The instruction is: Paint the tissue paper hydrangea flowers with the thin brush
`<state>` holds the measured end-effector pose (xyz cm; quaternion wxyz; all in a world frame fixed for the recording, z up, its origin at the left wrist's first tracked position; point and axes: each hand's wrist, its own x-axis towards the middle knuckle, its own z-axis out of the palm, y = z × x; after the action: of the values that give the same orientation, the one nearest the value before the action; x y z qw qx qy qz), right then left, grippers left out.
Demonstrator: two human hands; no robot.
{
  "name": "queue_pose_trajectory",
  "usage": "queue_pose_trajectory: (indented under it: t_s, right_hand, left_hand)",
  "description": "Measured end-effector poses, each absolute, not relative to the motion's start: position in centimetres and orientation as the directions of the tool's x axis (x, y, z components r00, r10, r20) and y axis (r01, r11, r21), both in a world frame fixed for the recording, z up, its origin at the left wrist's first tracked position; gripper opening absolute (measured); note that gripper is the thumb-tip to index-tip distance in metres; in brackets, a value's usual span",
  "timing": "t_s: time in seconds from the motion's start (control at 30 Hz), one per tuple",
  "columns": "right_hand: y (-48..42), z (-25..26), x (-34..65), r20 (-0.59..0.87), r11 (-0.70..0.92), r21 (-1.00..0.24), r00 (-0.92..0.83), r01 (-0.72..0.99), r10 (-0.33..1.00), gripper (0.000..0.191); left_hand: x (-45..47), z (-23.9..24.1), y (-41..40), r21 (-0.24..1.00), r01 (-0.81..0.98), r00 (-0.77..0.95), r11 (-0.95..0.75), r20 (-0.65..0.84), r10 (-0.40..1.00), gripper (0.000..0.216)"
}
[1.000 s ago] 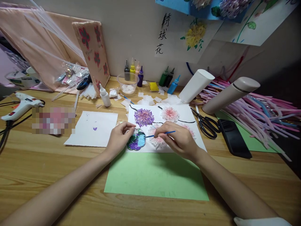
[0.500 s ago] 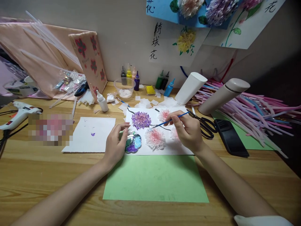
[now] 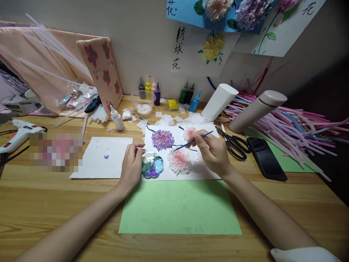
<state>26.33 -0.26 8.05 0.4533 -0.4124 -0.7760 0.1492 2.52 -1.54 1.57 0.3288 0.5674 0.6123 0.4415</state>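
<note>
My right hand (image 3: 214, 153) pinches a thin blue paintbrush (image 3: 194, 141), whose tip points left at the purple paper flower (image 3: 163, 139) on a white sheet (image 3: 201, 173). Pink paper flowers (image 3: 179, 161) lie on the same sheet, close under my right hand. My left hand (image 3: 132, 167) rests curled beside a small flower-shaped paint palette (image 3: 152, 165) with purple and blue paint, and its fingertips touch the palette's upper left rim.
A green sheet (image 3: 180, 207) lies in front of me, a white sheet (image 3: 102, 157) with purple dabs at the left. Scissors (image 3: 234, 145), a black phone (image 3: 268, 160), two white tubes (image 3: 255, 111), pink straws (image 3: 300, 127), paint bottles (image 3: 148, 87), a glue bottle (image 3: 117, 118) and a glue gun (image 3: 16, 133) crowd the desk.
My right hand lifted the brush from the palette and swung its tip up and right to the purple flower. My left hand stayed at the palette.
</note>
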Motion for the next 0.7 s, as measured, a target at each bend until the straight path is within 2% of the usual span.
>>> queue_pose_trajectory:
  t_s: [0.23, 0.37, 0.5, 0.7]
  right_hand:
    - [-0.3, 8.1, 26.4, 0.580, 0.626, -0.600, -0.267, 0.499, 0.769, 0.026]
    - [-0.4, 8.0, 26.3, 0.582, 0.602, -0.616, -0.220, 0.508, 0.782, 0.026]
    - [-0.5, 8.1, 26.3, 0.562, 0.608, -0.611, -0.264, 0.507, 0.784, 0.026]
    - [-1.5, 8.8, 25.8, 0.647, 0.643, -0.645, -0.152, 0.414, 0.747, 0.025]
  left_hand:
    - [2.6, 1.7, -1.6, 0.928, 0.373, -0.127, -0.012, 0.064, 0.990, 0.025]
    - [2.6, 1.4, -1.6, 0.928, 0.372, -0.121, -0.025, 0.075, 0.990, 0.025]
    - [2.6, 1.3, -1.6, 0.926, 0.378, -0.122, -0.017, 0.068, 0.990, 0.025]
    - [2.5, 1.2, -1.6, 0.924, 0.381, -0.117, -0.027, 0.077, 0.990, 0.026]
